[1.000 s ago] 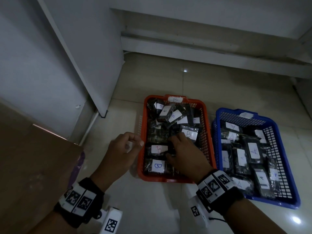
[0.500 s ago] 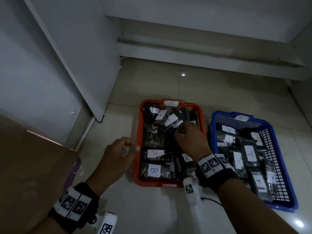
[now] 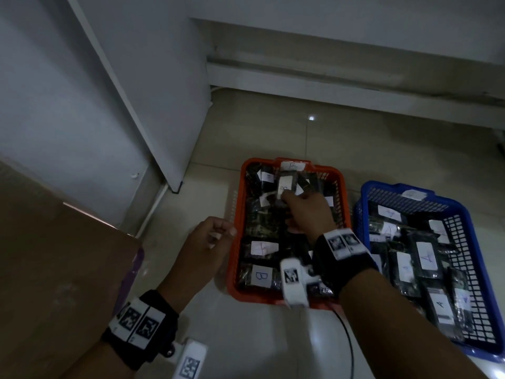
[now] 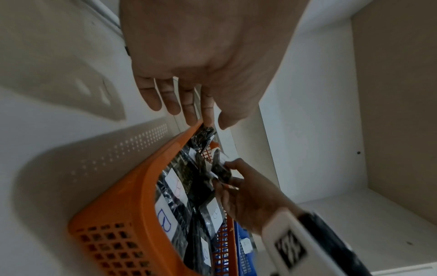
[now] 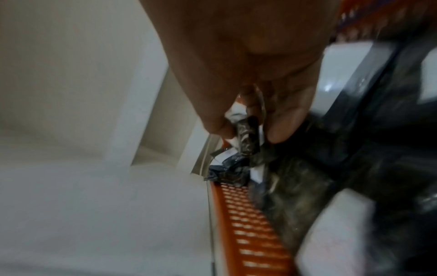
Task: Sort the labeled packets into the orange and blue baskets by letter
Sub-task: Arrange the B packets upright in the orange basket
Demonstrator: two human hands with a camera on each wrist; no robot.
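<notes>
A dark packet (image 4: 221, 172) with a white label is pinched in the fingertips of the right hand (image 3: 307, 214), up over the far half of the orange basket (image 3: 233, 269). The right wrist view confirms it: thumb and fingers clamp the crinkled black packet (image 5: 247, 134) just above the pile, close to the basket's left wall. The letter on it is too blurred to read.

Below and around it, the orange basket is packed with dark packets; the near ones carry white labels marked B (image 3: 261, 276), and a tag marked B sits on the far rim. The basket stands on the tiled floor (image 3: 246, 337).

The left hand (image 3: 203, 248) hovers just beside the basket's left rim, holding nothing, fingers loosely curled with the tips close to the thumb; the left wrist view shows those fingers (image 4: 170, 99) hanging down relaxed, right above the orange edge.

To the right, just beside the orange one, the blue basket (image 3: 476, 255) holds more dark packets labelled A (image 3: 426, 258). A brown cardboard panel (image 3: 54, 269) fills the lower left, and a white cabinet (image 3: 82, 105) rises behind it.
</notes>
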